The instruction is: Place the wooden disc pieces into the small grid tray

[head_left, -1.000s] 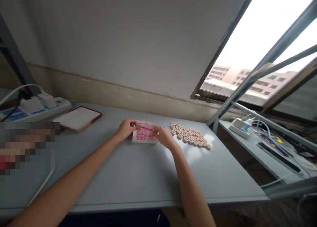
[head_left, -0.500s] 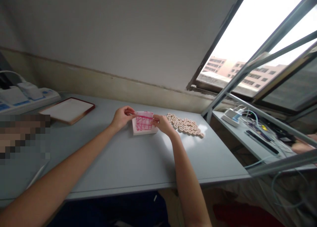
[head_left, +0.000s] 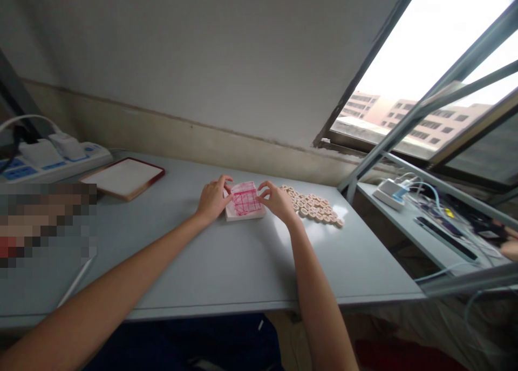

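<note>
On the desk lies a flat white box or block [head_left: 245, 217], its front side showing. Over it is a thin white sheet of paper [head_left: 246, 198] marked with a pink-red hand-drawn grid and a fold-like line near the top. My left hand [head_left: 213, 201] is curled at the sheet's left edge, thumb and forefinger at its border. At the right edge, my right hand [head_left: 278, 201] pinches with thumb and forefinger. Just beyond my right hand are several round wooden pieces [head_left: 315, 208], like game discs, grouped flat on the desk; their markings are too small to read.
A brown-rimmed whiteboard [head_left: 125, 177] lies at the back left, beside a white power strip [head_left: 56, 163] with plugs. A metal frame post [head_left: 352, 184] rises at the desk's right end. Past it, a second desk [head_left: 408, 220] bears chargers and cables. The lower left is pixelated.
The view has shifted slightly, moving the scene rightward. My left hand has turned, its thumb now lower along the sheet's left edge. The sheet lies more slanted; my right hand stays at its right edge.
</note>
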Demonstrator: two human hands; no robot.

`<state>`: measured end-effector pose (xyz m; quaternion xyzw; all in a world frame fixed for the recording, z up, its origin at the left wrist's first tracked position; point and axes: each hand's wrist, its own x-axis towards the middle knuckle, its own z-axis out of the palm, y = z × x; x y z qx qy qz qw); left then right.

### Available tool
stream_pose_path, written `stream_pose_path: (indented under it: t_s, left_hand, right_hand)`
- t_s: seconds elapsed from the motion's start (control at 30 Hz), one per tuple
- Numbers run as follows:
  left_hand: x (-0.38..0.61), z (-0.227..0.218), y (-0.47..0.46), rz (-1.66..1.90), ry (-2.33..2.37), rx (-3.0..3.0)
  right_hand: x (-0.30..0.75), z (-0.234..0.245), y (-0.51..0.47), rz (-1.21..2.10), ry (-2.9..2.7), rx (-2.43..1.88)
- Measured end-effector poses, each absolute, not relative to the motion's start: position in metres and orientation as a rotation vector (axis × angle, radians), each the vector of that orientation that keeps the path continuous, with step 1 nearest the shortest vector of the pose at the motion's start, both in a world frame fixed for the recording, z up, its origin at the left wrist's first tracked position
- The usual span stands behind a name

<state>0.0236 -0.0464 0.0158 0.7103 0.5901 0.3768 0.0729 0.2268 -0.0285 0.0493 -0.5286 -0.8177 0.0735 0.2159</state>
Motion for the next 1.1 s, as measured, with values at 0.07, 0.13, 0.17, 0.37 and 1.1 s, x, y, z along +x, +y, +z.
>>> stream_pose_path:
  t_s: [0.07,0.13,0.17,0.37,1.1]
  left_hand:
    - [0.023,0.016,-0.046,1.095,1.800,2.145]
    - [0.022,0.015,-0.045,1.042,1.822,2.166]
    - [0.022,0.015,-0.045,1.022,1.832,2.175]
    - [0.020,0.017,-0.044,1.008,1.797,2.185]
    - [0.016,0.009,-0.040,0.752,1.463,2.702]
  right_hand:
    - [0.224,0.049,-0.029,0.181,-2.292,-1.489]
    - [0.222,0.048,-0.030,0.135,-2.317,-1.522]
    - [0.221,0.047,-0.030,0.114,-2.330,-1.545]
    - [0.216,0.042,-0.032,-0.008,-2.415,-1.629]
    - [0.217,0.041,-0.033,-0.080,-2.507,-1.625]
